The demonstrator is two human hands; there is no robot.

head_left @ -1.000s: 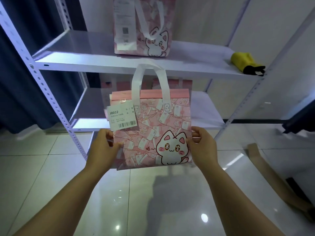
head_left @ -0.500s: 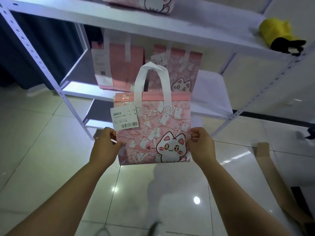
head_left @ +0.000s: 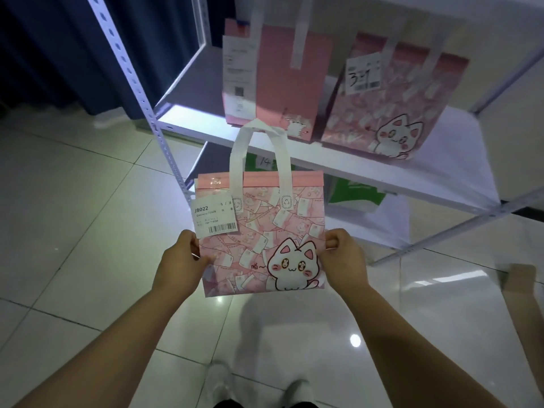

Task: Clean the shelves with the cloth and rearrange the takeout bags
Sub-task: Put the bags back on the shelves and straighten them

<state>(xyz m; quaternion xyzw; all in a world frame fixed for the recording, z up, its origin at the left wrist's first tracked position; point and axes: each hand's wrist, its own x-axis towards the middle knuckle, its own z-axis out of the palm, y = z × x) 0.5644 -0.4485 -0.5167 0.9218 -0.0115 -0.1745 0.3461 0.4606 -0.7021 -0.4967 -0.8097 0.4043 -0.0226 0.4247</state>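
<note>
I hold a pink takeout bag [head_left: 259,228] with a white cat print, white handles and a J8022 label upright in front of the white shelf rack. My left hand [head_left: 179,260] grips its left edge and my right hand [head_left: 343,260] grips its right edge. Behind it, on the middle shelf [head_left: 441,172], stand two more pink bags: a plain-backed one [head_left: 279,81] at the left and a cat-print one [head_left: 391,104] at the right. The cloth is out of view.
A green bag [head_left: 356,194] stands on the lowest shelf behind the held bag. The rack's perforated front post [head_left: 141,95] rises at the left, with dark curtains behind it. A brown cardboard piece [head_left: 521,278] lies on the glossy tiled floor at the right. My feet show at the bottom.
The view has tilted down: the top shelf with the yellow cloth and its bag left the frame, and the lower shelves came into view. Both hands keep the bag, now lower and closer to the rack.
</note>
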